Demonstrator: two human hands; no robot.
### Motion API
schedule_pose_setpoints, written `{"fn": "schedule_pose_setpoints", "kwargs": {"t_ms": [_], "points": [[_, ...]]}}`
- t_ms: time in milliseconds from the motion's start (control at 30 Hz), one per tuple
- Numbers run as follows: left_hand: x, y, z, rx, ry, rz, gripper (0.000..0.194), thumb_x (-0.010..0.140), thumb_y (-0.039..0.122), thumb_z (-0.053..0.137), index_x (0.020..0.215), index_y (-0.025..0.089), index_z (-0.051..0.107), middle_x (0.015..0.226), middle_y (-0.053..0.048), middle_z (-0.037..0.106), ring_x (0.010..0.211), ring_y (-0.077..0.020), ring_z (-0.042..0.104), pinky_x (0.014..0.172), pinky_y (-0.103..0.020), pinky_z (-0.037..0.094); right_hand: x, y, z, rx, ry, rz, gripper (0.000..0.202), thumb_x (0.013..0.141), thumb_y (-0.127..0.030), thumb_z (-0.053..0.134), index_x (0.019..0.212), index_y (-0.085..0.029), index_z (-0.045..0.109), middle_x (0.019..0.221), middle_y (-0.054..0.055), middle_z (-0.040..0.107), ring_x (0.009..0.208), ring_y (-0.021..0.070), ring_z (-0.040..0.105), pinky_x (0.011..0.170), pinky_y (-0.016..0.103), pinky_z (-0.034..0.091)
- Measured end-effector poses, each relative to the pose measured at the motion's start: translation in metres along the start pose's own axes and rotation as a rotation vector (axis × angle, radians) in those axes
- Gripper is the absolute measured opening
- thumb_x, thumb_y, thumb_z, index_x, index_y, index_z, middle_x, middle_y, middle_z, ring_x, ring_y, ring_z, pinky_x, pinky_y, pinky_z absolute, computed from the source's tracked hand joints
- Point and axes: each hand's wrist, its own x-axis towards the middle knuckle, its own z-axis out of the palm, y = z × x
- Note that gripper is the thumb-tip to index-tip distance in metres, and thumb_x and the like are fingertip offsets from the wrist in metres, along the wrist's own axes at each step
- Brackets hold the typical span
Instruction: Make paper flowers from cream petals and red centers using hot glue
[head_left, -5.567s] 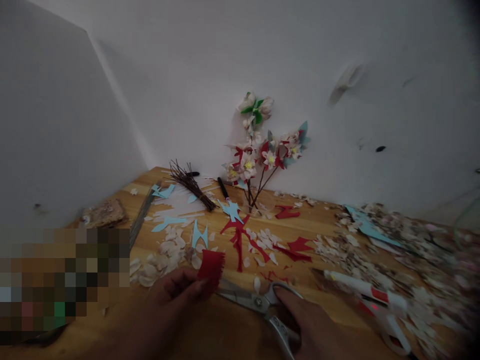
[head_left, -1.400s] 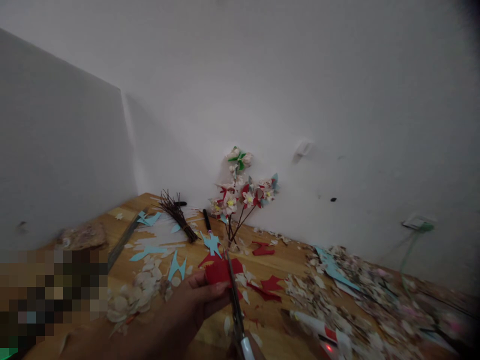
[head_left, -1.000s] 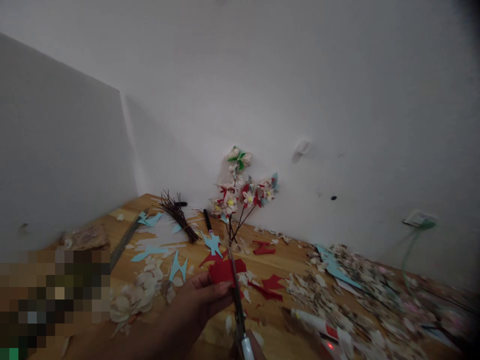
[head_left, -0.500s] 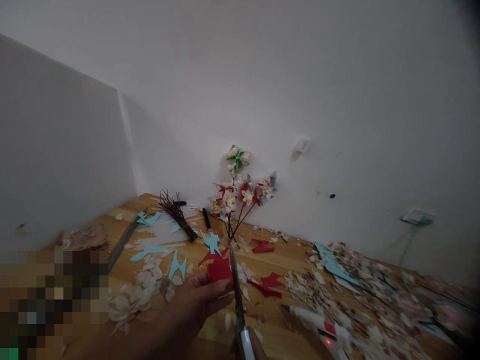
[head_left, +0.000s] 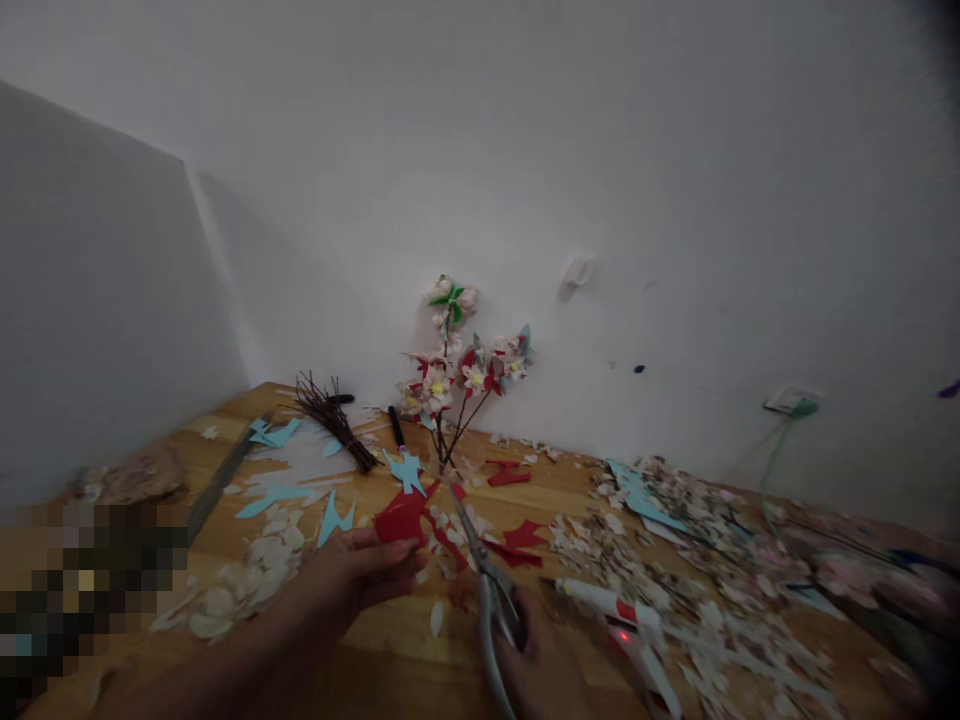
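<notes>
My left hand (head_left: 371, 570) pinches a piece of red paper (head_left: 401, 522) between thumb and fingers, low in the middle of the view. To its right, my right hand (head_left: 544, 650) is wrapped round the handles of a pair of scissors (head_left: 487, 580), whose blades point up and away toward the paper. A narrow red strip lies or hangs between the blades and the held piece; whether it is still joined I cannot tell. Red offcuts (head_left: 521, 540) rest on the wooden table (head_left: 390, 660) just beyond the scissors. Light blue cut paper (head_left: 405, 470) lies behind my left hand.
Artificial flowers (head_left: 457, 380) on thin stems stand against the wall. Left of them lie a twig bundle (head_left: 334, 420) and a metal ruler (head_left: 229, 475). A glue gun (head_left: 619, 610) with a lit red light is at right, near heaped pale petals (head_left: 622, 540). Loose petals (head_left: 262, 560) lie left.
The scissors have moved right and down from the red paper, and my right hand shows more. My left hand has shifted left with the paper. The whole view has turned slightly right.
</notes>
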Motion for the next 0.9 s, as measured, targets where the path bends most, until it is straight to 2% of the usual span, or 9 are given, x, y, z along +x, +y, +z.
{"fn": "schedule_pose_setpoints", "kwargs": {"t_ms": [167, 267, 367, 500, 633, 767, 900], "points": [[-0.001, -0.004, -0.027, 0.084, 0.107, -0.001, 0.02, 0.056, 0.024, 0.082, 0.07, 0.013, 0.073, 0.068, -0.007, 0.076, 0.066, -0.0177, 0.07, 0.059, -0.02, 0.049, -0.009, -0.01, -0.005, -0.233, -0.074, 0.012, 0.018, 0.073, -0.019, 0.053, 0.09, -0.019, 0.058, 0.085, 0.009, 0.073, 0.08, 0.0241, 0.068, 0.065, 0.027, 0.046], [-0.001, -0.017, -0.047, 0.068, 0.171, -0.013, 0.022, 0.052, 0.024, 0.084, 0.067, 0.013, 0.072, 0.062, -0.007, 0.074, 0.061, -0.0184, 0.069, 0.055, -0.021, 0.047, -0.01, -0.012, -0.007, -0.323, -0.064, 0.032, 0.023, 0.073, -0.021, 0.054, 0.094, -0.018, 0.06, 0.09, 0.012, 0.073, 0.084, 0.0273, 0.068, 0.068, 0.031, 0.046], [-0.004, -0.03, -0.059, 0.017, 0.233, 0.005, 0.021, 0.05, 0.022, 0.085, 0.064, 0.015, 0.071, 0.065, -0.005, 0.075, 0.058, -0.0178, 0.068, 0.053, -0.021, 0.047, -0.008, -0.013, -0.013, -0.377, -0.115, 0.029, 0.023, 0.072, -0.022, 0.053, 0.092, -0.017, 0.063, 0.092, 0.015, 0.073, 0.085, 0.03, 0.067, 0.069, 0.034, 0.047], [-0.012, -0.035, -0.06, 0.035, 0.21, 0.072, 0.02, 0.051, 0.023, 0.085, 0.066, 0.017, 0.073, 0.069, -0.003, 0.076, 0.058, -0.0148, 0.067, 0.056, -0.019, 0.048, -0.005, -0.017, -0.023, -0.442, -0.121, 0.053, 0.023, 0.072, -0.023, 0.053, 0.092, -0.016, 0.063, 0.09, 0.018, 0.073, 0.085, 0.0331, 0.067, 0.069, 0.038, 0.047], [-0.018, -0.032, -0.058, 0.114, 0.148, 0.115, 0.016, 0.052, 0.021, 0.084, 0.065, 0.017, 0.074, 0.07, -0.005, 0.077, 0.062, -0.0186, 0.067, 0.057, -0.021, 0.048, -0.006, -0.019, -0.027, -0.423, -0.13, 0.041, 0.019, 0.074, -0.026, 0.054, 0.09, -0.018, 0.061, 0.087, 0.016, 0.073, 0.082, 0.0309, 0.068, 0.068, 0.035, 0.047], [-0.02, -0.033, -0.058, 0.173, 0.096, 0.106, 0.015, 0.058, 0.024, 0.081, 0.07, 0.017, 0.074, 0.072, -0.005, 0.077, 0.055, -0.0172, 0.066, 0.052, -0.021, 0.045, -0.006, -0.012, -0.019, -0.402, -0.11, 0.001, 0.019, 0.076, -0.026, 0.054, 0.092, -0.018, 0.06, 0.092, 0.014, 0.071, 0.087, 0.0286, 0.066, 0.072, 0.034, 0.047], [-0.023, -0.035, -0.052, 0.188, 0.047, 0.092, 0.015, 0.057, 0.026, 0.081, 0.067, 0.018, 0.074, 0.066, -0.003, 0.075, 0.055, -0.0164, 0.065, 0.054, -0.022, 0.044, -0.006, -0.006, -0.009, -0.439, -0.077, -0.055, 0.025, 0.078, -0.023, 0.051, 0.101, -0.017, 0.059, 0.104, 0.014, 0.067, 0.095, 0.0271, 0.063, 0.077, 0.033, 0.046]]}}
